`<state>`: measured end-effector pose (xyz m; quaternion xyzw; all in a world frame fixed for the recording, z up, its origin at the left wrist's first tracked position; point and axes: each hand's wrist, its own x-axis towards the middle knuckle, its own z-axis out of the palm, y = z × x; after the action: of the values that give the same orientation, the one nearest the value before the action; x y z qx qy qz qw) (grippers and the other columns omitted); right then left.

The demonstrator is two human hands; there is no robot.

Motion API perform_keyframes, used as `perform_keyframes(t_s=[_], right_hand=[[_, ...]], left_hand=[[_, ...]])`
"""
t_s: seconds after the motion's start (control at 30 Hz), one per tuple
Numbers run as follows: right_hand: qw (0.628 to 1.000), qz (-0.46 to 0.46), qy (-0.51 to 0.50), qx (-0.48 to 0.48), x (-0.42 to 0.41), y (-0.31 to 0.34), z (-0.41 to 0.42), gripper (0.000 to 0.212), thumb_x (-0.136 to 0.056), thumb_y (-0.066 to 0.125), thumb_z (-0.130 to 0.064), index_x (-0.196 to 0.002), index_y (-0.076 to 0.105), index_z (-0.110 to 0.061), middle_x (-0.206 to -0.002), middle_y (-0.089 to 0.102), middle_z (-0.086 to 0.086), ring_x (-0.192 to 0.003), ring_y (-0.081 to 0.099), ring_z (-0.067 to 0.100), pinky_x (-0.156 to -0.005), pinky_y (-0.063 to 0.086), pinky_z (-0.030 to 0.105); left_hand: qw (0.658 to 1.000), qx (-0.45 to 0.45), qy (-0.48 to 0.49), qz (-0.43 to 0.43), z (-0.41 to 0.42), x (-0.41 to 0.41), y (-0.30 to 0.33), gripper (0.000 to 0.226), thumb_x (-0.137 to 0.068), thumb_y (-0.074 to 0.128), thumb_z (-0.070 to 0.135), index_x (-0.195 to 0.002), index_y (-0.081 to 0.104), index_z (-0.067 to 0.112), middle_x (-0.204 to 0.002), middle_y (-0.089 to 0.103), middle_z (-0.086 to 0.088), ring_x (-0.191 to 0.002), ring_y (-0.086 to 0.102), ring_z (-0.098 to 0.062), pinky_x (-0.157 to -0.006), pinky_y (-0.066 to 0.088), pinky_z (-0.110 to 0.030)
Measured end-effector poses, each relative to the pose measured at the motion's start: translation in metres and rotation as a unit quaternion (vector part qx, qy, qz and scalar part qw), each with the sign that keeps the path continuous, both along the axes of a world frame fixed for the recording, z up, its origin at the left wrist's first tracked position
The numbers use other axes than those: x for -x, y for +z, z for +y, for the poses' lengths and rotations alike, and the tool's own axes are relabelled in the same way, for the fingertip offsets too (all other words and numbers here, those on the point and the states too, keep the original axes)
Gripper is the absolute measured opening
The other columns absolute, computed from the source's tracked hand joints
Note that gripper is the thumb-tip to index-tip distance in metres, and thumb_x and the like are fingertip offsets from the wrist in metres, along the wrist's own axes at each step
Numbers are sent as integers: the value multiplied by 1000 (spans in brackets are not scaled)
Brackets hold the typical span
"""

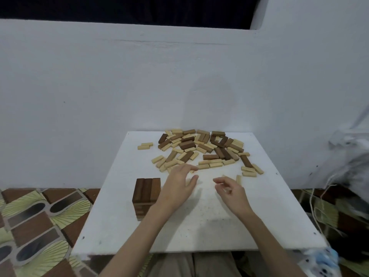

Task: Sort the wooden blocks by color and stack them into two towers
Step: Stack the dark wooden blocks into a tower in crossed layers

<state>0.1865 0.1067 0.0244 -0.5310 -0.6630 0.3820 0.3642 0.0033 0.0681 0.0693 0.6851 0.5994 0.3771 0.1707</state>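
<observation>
Head view, nearest first: two bare forearms reach over the white board (199, 226). One dark tower (146, 193) stands at the board's left, three brown blocks across its top, just beside the left wrist. The left hand (179, 186) hovers with fingers relaxed and spread, holding nothing, its fingertips over the nearest pale blocks. The right hand (229, 189) has loosely curled fingers; whether it pinches a block cannot be told. One pale block (238, 180) lies just beyond it. Farther back, a mixed heap (201, 148) of dark and pale blocks is too jumbled to count. Behind, a white wall (99, 86); patterned floor (40, 216) lies left.
</observation>
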Motion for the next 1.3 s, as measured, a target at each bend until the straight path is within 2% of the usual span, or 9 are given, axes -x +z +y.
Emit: perform_keyframes(t_s=[0.13,0.27,0.53,0.67,0.8,0.87,1.0,1.2,1.3], right_hand=[[999,-21,-28,-19,-25,-14,7,14,-91,61,-9,-97,66,-21,-96,62,-15,-88,55,-6,-72,41,2],[997,-65,-28,-27,-45,-29,15,15,-89,61,-5,-96,64,-19,-97,62,-5,-92,57,8,-75,38,3],[976,-214,-14,-37,-57,-55,53,36,-92,56,-15,-128,55,-11,-141,39,5,-127,33,23,-106,29,27],[970,-232,6,-75,-57,-64,68,28,-86,60,-6,-113,66,-2,-126,55,15,-113,47,35,-100,42,39],[963,-234,64,-114,-55,-69,75,25,-89,61,-14,-112,67,-5,-126,55,9,-114,46,29,-97,30,22],[961,-234,74,-125,-56,-69,83,31,-92,59,-24,-119,63,-9,-128,53,3,-117,43,21,-97,27,18],[968,-189,-16,-163,-65,-55,112,28,-87,58,-18,-111,66,-5,-112,60,9,-107,52,25,-94,41,30],[952,-280,-101,-71,-86,-38,167,32,-93,52,-15,-124,54,-6,-119,53,14,-108,46,31,-90,43,39],[938,-332,-99,-33,-86,-39,178,33,-96,49,-20,-126,49,-7,-121,51,14,-112,45,29,-92,42,36]], left_hand=[[999,37,-1,34,10,-17,-31,26,-96,48,24,-120,57,19,-125,55,3,-120,43,-12,-97,28,-17],[996,70,-3,48,25,-28,-55,25,-96,47,22,-118,58,17,-122,57,2,-117,46,-13,-97,32,-20],[992,78,-12,101,77,-50,-68,25,-96,45,18,-116,59,13,-121,57,-1,-116,47,-19,-95,35,-24],[986,91,-7,139,116,-56,-68,27,-96,41,15,-117,57,10,-123,55,-5,-116,45,-21,-96,36,-27],[984,97,-4,153,154,-52,-69,28,-98,37,11,-118,56,6,-124,54,-10,-112,48,-25,-94,39,-32],[973,120,-23,196,170,-49,-71,34,-101,34,16,-131,46,6,-139,45,-11,-124,41,-26,-102,34,-33],[946,175,-63,267,188,-48,-76,45,-103,27,27,-147,24,19,-157,17,0,-141,21,-22,-112,25,-38],[938,151,-37,308,187,-46,-85,34,-101,33,32,-117,55,11,-150,33,2,-128,38,-21,-100,35,-33],[937,121,-6,327,185,-45,-79,40,-101,30,35,-120,57,12,-143,40,4,-129,35,-19,-102,31,-35]])
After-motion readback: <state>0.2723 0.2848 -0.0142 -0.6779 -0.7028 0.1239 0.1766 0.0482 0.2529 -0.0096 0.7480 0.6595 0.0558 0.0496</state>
